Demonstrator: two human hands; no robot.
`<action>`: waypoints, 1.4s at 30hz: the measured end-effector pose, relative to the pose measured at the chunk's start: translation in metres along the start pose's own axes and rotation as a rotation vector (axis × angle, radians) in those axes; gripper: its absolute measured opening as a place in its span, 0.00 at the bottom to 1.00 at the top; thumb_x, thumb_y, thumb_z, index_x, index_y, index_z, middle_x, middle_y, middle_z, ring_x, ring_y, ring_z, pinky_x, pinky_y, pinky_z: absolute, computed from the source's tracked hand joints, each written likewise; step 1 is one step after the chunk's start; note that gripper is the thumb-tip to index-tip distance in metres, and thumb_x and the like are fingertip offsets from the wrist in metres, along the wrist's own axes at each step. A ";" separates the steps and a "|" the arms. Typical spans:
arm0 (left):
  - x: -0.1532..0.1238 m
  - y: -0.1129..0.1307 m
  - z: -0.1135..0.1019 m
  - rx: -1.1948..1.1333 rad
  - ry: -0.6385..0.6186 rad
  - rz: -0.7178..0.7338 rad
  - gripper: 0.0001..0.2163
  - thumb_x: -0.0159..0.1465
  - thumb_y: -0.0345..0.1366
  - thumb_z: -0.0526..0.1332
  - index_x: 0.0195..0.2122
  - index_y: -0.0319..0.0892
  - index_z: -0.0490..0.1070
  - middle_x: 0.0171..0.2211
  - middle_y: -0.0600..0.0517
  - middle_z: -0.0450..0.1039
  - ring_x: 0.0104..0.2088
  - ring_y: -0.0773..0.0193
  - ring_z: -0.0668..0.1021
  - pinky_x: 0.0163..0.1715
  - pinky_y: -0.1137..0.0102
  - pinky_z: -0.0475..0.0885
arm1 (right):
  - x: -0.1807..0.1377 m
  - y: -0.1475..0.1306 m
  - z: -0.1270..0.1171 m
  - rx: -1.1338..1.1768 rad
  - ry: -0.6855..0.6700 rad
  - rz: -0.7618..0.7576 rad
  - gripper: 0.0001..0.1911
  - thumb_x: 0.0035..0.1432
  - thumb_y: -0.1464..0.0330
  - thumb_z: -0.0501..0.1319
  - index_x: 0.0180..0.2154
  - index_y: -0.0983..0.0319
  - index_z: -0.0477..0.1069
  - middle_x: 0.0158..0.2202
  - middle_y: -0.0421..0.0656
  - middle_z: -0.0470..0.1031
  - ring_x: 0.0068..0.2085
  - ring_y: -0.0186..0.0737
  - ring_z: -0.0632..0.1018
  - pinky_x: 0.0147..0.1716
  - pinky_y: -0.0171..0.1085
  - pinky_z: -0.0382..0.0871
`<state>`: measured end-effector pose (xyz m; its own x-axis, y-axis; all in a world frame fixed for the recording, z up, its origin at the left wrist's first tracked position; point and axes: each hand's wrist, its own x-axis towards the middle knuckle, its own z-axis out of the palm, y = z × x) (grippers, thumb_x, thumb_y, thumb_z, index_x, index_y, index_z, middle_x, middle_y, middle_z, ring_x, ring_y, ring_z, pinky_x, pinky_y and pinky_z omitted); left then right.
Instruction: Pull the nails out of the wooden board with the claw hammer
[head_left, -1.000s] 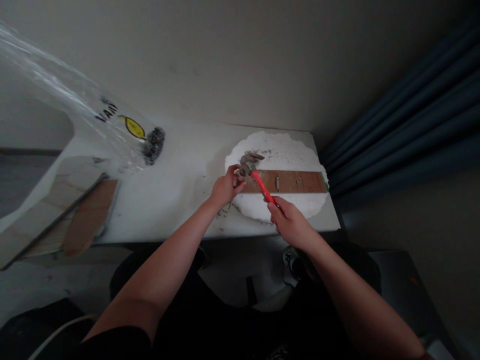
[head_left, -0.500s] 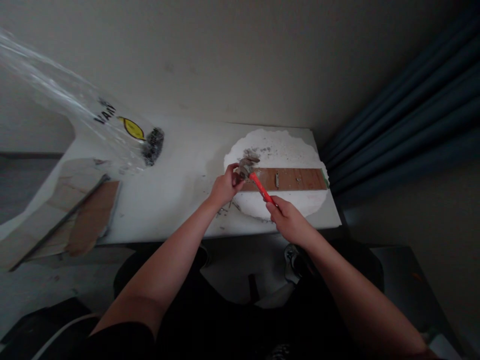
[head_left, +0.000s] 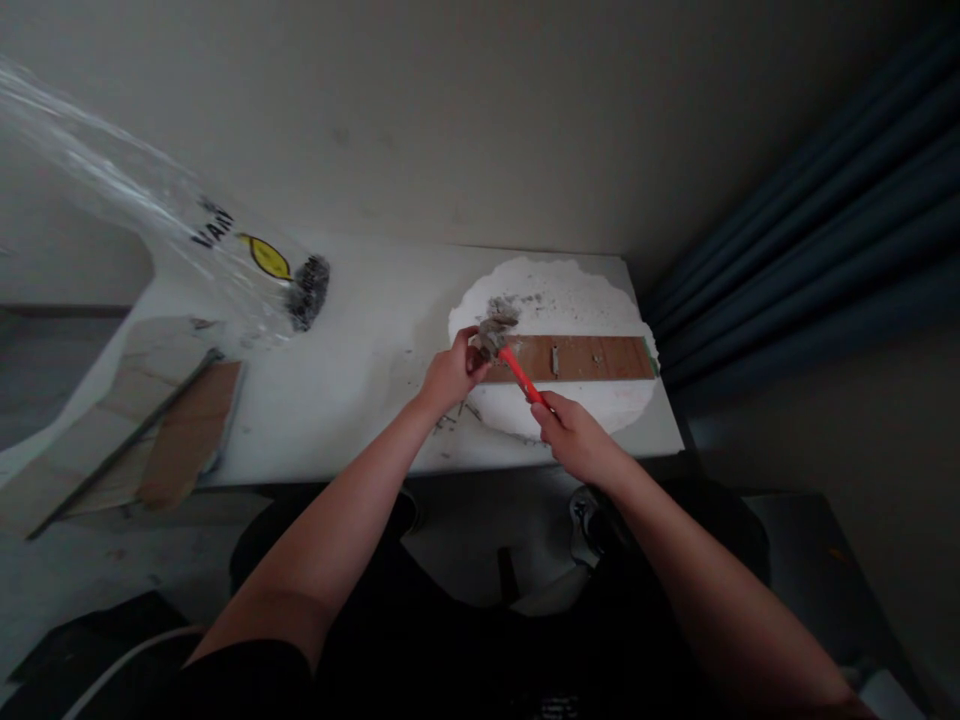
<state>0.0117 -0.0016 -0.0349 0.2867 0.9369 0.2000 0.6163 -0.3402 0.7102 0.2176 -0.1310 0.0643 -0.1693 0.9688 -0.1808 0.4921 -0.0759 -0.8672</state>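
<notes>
My right hand [head_left: 571, 432] is wrapped round the orange-red handle of a hammer [head_left: 521, 372], whose handle slants up and left. The hammer's grey metal head lies over the left end of a brown wooden board [head_left: 607, 358]. Close against that head, my left hand [head_left: 451, 372] has its fingers curled in a pinch; what is between them is too dark and small to make out. The board rests across a white, ragged-edged round sheet [head_left: 592, 300]. A small metal piece [head_left: 555, 360] lies on the board, and grey crumbs [head_left: 504, 303] are scattered behind the hammer head.
Clear plastic wrap [head_left: 225, 250] with printed lettering stretches over the left of the white table [head_left: 360, 330]. At its left end are a dark metal bar [head_left: 135, 435] and broken brown board [head_left: 191, 430]. Small thin bits [head_left: 446, 420] lie near my left wrist. A blue curtain [head_left: 810, 190] hangs right.
The hammer head has tilted slightly and sits a touch lower beside my left fingers. Both hands have otherwise stayed in nearly the same place.
</notes>
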 end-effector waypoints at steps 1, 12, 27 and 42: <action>0.000 0.000 0.000 -0.002 -0.003 -0.005 0.26 0.62 0.33 0.65 0.59 0.43 0.58 0.34 0.54 0.78 0.29 0.67 0.76 0.31 0.72 0.66 | 0.000 0.000 0.001 0.002 -0.004 -0.002 0.20 0.70 0.55 0.49 0.46 0.63 0.70 0.27 0.39 0.67 0.27 0.36 0.67 0.27 0.36 0.59; 0.002 -0.001 0.000 -0.021 -0.033 -0.021 0.26 0.61 0.34 0.65 0.60 0.44 0.58 0.33 0.54 0.77 0.29 0.66 0.77 0.31 0.72 0.66 | -0.002 0.003 0.006 0.021 0.024 -0.015 0.20 0.71 0.55 0.48 0.47 0.61 0.69 0.28 0.39 0.66 0.28 0.37 0.68 0.28 0.35 0.59; 0.004 0.000 -0.016 -0.042 0.005 -0.027 0.14 0.60 0.32 0.61 0.48 0.42 0.71 0.39 0.51 0.76 0.26 0.68 0.73 0.32 0.69 0.69 | -0.001 0.000 0.004 0.008 0.049 0.004 0.18 0.70 0.55 0.49 0.43 0.62 0.69 0.27 0.40 0.67 0.28 0.37 0.68 0.27 0.36 0.59; 0.006 -0.008 -0.003 -0.036 -0.066 0.077 0.08 0.63 0.39 0.65 0.32 0.41 0.76 0.35 0.49 0.72 0.33 0.63 0.75 0.38 0.68 0.70 | -0.003 0.002 0.008 -0.015 0.034 0.004 0.18 0.71 0.56 0.48 0.44 0.61 0.69 0.30 0.41 0.68 0.30 0.38 0.69 0.29 0.36 0.60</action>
<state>0.0061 0.0072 -0.0372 0.3806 0.9004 0.2109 0.5640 -0.4068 0.7186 0.2125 -0.1361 0.0590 -0.1385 0.9759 -0.1684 0.5052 -0.0767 -0.8596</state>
